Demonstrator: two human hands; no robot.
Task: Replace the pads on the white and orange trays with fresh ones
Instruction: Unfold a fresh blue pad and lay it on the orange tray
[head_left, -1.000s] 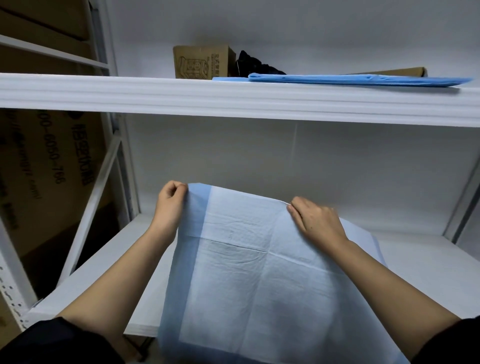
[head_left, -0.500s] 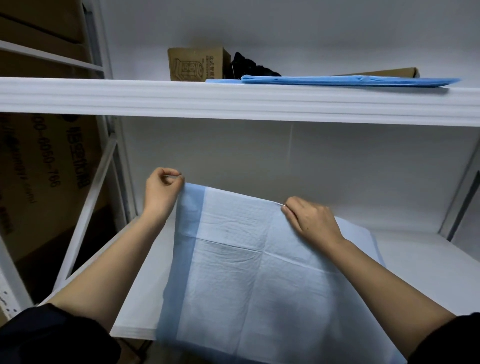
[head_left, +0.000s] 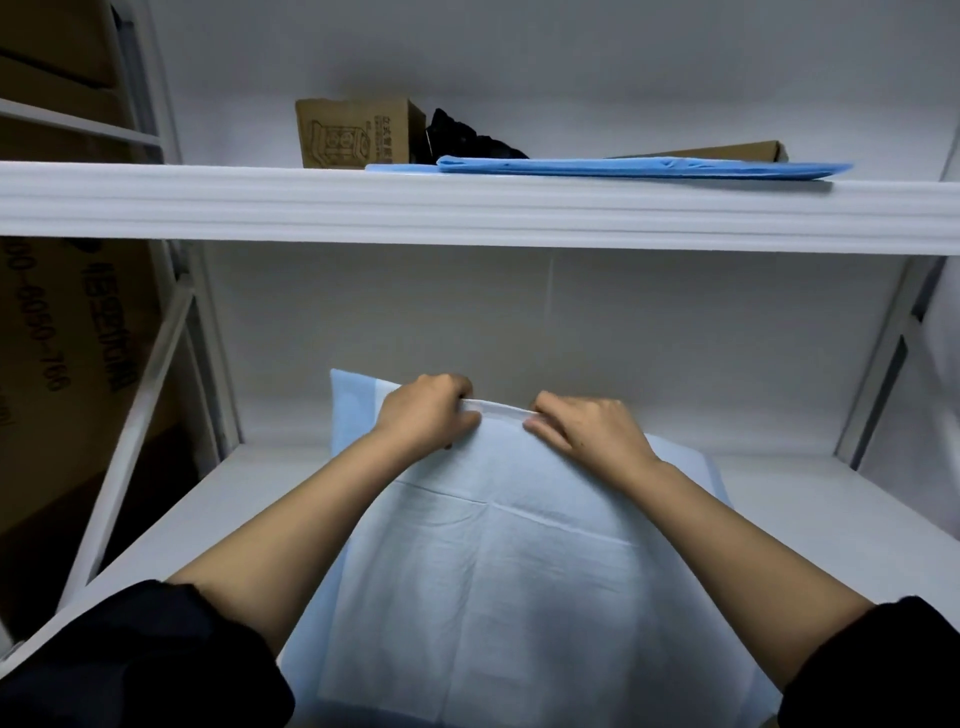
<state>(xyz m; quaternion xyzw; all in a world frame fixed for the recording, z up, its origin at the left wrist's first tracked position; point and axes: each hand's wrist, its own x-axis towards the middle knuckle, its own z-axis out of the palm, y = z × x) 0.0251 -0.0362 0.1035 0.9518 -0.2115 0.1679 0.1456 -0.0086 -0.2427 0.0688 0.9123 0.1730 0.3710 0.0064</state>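
I judge I'm unfolding a fresh pad (head_left: 498, 561): left hand (head_left: 423, 415) and right hand (head_left: 584, 428) pinch its far edge between them; next, spreading apart.

The large cardboard box (head_left: 62, 364) at left bears digits reading roughly "00-6050-766"; other print is illegible.

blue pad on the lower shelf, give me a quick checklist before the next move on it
1. Left hand grips the far edge of the blue pad: ok.
2. Right hand grips the same edge: ok.
3. Pad rests on the lower shelf: ok, its near end hangs past the front.
4. Pad fully unfolded and flat: not ok, far edge is bunched between the hands.
5. White or orange tray within reach: cannot tell, none in view.
6. Spare folded pads on the upper shelf: ok.
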